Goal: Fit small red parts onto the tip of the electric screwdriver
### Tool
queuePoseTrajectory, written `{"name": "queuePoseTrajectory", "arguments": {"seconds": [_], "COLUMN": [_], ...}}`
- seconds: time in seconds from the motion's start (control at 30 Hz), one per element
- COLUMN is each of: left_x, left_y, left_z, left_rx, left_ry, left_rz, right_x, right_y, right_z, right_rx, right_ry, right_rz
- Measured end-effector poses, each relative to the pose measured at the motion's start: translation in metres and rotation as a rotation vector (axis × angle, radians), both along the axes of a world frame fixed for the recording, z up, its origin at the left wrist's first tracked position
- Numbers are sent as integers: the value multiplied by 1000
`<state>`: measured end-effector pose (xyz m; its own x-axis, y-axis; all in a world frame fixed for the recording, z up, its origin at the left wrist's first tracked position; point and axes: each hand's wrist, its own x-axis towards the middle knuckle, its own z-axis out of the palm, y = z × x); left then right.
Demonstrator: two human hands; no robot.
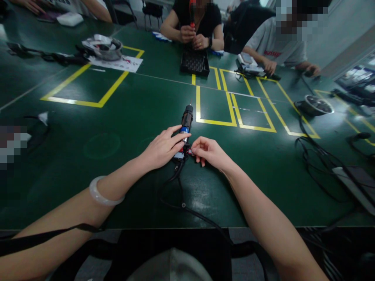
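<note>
Screwdriver (187,117), the powered-looking kind, is being steadied on the green surface (140,117) right in front of the wearer, thin bit (191,102) pointing away. By the left hand (165,146) it's being covered from the side, fingers loosely spread near the blue band (185,130); whether it's really being gripped can't be told, since the thumb is being hidden. By the right hand (209,152) a small piece (190,151) is being pinched just beside the rear end, too tiny to make out properly. A black cable (181,171) is trailing from the back toward the near edge, and a pale bracelet (98,195) is being worn on the left forearm. Yellow tape outlines (216,123) are lying beyond, and farther left a metal bowl (115,54) is being underlaid by a white sheet (130,64). Across the way, a red-and-black item (192,15) is being held by a co-worker's hands (187,34) above a black tray (195,71).
</note>
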<state>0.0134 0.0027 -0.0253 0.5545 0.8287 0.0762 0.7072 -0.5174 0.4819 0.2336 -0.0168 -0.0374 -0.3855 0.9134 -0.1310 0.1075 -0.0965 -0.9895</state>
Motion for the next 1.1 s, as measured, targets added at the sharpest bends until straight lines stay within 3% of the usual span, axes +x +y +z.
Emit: {"name": "queuePoseTrajectory", "arguments": {"seconds": [0.57,0.87,1.1], "left_x": [3,4,4], "left_y": [-2,-3,-3], "left_z": [2,2,0], "left_rx": [-43,-37,-24], "left_ry": [-1,-9,0], "left_rz": [18,20,20], "right_x": [-8,-12,-17], "right_y": [-5,-6,-7], "right_z": [-1,-2,-4], "right_rx": [104,252,305], "right_ry": [-187,-357,-341], "right_rz": [-84,-141,-157]}}
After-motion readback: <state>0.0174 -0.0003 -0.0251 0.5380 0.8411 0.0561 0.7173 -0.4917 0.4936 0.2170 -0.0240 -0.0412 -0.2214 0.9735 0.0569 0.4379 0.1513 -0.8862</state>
